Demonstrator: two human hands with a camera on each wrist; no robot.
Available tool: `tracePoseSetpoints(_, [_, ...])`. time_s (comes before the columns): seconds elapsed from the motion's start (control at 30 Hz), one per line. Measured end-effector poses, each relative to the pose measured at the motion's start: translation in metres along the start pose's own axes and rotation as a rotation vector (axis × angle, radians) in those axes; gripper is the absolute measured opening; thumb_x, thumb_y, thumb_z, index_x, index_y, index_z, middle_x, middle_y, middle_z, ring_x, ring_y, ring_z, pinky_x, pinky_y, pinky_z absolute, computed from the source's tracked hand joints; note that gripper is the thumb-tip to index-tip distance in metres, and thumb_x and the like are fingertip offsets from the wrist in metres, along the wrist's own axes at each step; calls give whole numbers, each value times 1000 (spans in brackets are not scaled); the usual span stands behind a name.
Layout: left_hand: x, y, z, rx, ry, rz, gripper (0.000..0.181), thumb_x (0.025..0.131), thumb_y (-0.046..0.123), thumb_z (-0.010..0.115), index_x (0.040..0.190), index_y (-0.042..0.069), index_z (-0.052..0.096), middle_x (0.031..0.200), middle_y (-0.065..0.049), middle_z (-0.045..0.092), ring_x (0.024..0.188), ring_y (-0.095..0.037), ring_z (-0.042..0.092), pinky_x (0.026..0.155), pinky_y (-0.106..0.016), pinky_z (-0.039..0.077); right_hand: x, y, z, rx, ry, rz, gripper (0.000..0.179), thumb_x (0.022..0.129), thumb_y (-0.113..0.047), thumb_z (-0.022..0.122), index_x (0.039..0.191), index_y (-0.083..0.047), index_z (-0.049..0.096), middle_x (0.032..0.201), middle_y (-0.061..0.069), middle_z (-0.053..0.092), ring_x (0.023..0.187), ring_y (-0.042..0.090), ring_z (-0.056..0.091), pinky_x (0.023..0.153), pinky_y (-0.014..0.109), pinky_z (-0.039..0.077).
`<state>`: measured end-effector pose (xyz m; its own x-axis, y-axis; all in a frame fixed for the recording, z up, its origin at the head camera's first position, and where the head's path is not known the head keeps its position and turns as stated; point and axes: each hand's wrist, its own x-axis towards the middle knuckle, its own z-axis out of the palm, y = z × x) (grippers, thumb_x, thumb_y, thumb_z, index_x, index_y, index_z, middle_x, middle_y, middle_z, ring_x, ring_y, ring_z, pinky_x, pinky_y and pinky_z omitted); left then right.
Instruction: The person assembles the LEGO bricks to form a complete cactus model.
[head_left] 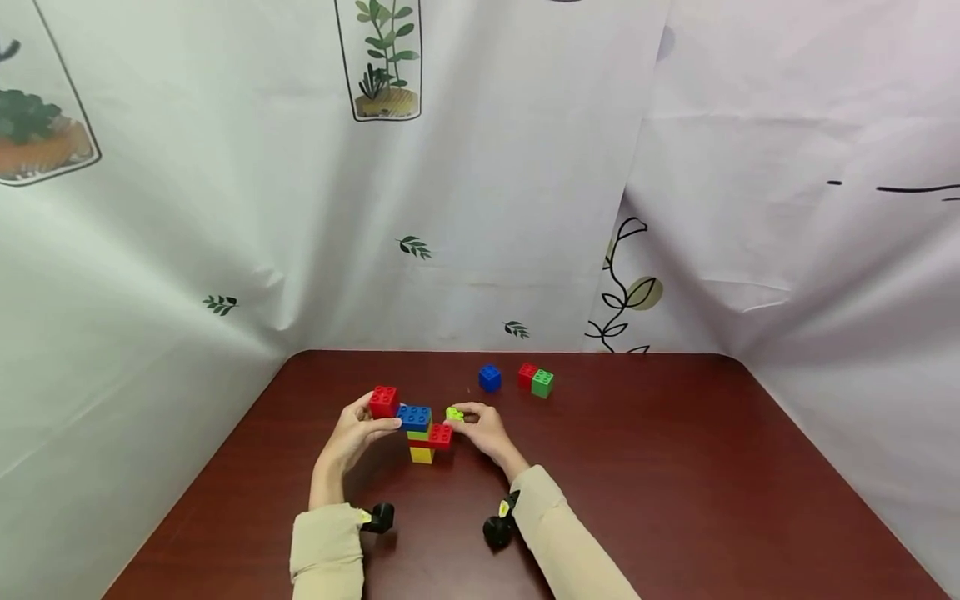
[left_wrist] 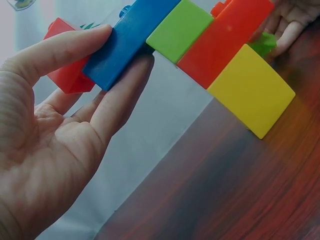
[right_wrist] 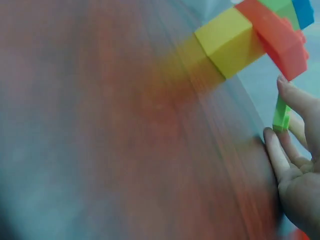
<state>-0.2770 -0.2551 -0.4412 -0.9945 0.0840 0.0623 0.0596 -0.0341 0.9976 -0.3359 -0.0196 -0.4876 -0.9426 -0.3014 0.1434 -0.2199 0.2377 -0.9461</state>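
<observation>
My left hand (head_left: 349, 437) holds a stack of toy building bricks by its long blue brick (left_wrist: 132, 42), thumb on one side and fingers on the other. A red brick (head_left: 385, 402) sits on the blue brick's left end. Below the blue come a light green brick (left_wrist: 180, 31), a long red brick (left_wrist: 220, 47) reaching out to the right, and a yellow brick (left_wrist: 252, 92) at the bottom. My right hand (head_left: 487, 430) pinches a small light green brick (right_wrist: 281, 114) beside the long red brick's right end. Its fingertips partly hide that small brick.
Farther back on the dark wooden table (head_left: 637, 475) lie a blue brick (head_left: 490, 378) and, to its right, a red brick (head_left: 527, 375) against a green brick (head_left: 542, 383). A pale patterned cloth (head_left: 487, 208) hangs behind the table's far edge.
</observation>
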Motion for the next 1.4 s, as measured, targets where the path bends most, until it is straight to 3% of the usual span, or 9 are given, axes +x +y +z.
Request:
tracePoseSetpoints(0.17, [3,2,9,8,-7,-4,63,88,0,65,143,-4,34,108,6,59,96,-5,64,85,-21,56,-9,-1,-10,140,25,56,41,90,-12,69,126,6,60,114,26,67,95,32,71,83,34,59])
tracePoseSetpoints(0.3, [5,2,17,10,-16,0,62,88,0,65,142,-3,35,109,5,59,96,-6,63,86,-22,56,-16,0,-20,191,65,77,45,90,-13,70,128,7,58,111,26,68,92,29,72,84,35,59])
tracePoseSetpoints(0.43, [8,3,24,8,-19,-1,62,88,0,65,143,-2,35,115,0,58,98,-6,62,87,-22,56,-23,1,-31,231,128,32,49,86,-24,75,125,3,61,102,17,72,83,18,71,80,32,59])
tracePoseSetpoints(0.53, [10,3,30,6,-11,-12,64,89,0,64,145,0,34,126,-11,54,99,-4,61,88,-21,55,-26,1,-35,258,172,2,51,83,-29,77,121,3,63,95,9,70,76,11,68,75,28,59])
tracePoseSetpoints(0.7, [14,0,41,-21,0,-29,66,89,-2,63,146,2,32,139,-24,44,99,-3,61,87,-20,55,-25,-2,-39,341,265,50,45,85,-17,75,120,6,60,91,4,66,69,5,64,66,21,56])
tracePoseSetpoints(0.83, [19,-2,51,-33,16,-30,65,87,-3,65,145,2,35,135,-22,48,99,-5,61,86,-20,56,-27,-6,-41,422,311,48,43,87,-8,72,123,9,55,88,1,67,64,5,65,61,18,55])
tracePoseSetpoints(1.0, [24,-3,61,-40,30,-33,63,87,-2,66,143,2,38,133,-21,51,99,-6,61,85,-21,56,-32,-7,-43,483,312,68,48,87,-8,71,128,10,52,84,-3,67,59,5,64,58,16,53])
tracePoseSetpoints(1.17, [26,-4,67,-18,32,-38,62,88,1,66,143,5,38,134,-21,51,100,-9,61,87,-21,56,-33,-6,-46,479,300,80,51,88,-8,70,131,11,51,80,-6,67,59,3,64,59,14,52])
tracePoseSetpoints(1.4, [26,-3,72,39,32,-27,63,88,6,68,144,7,38,135,-20,53,102,-12,60,90,-22,55,-31,-8,-51,347,285,26,48,88,-9,71,130,8,56,86,3,70,64,2,63,63,16,53])
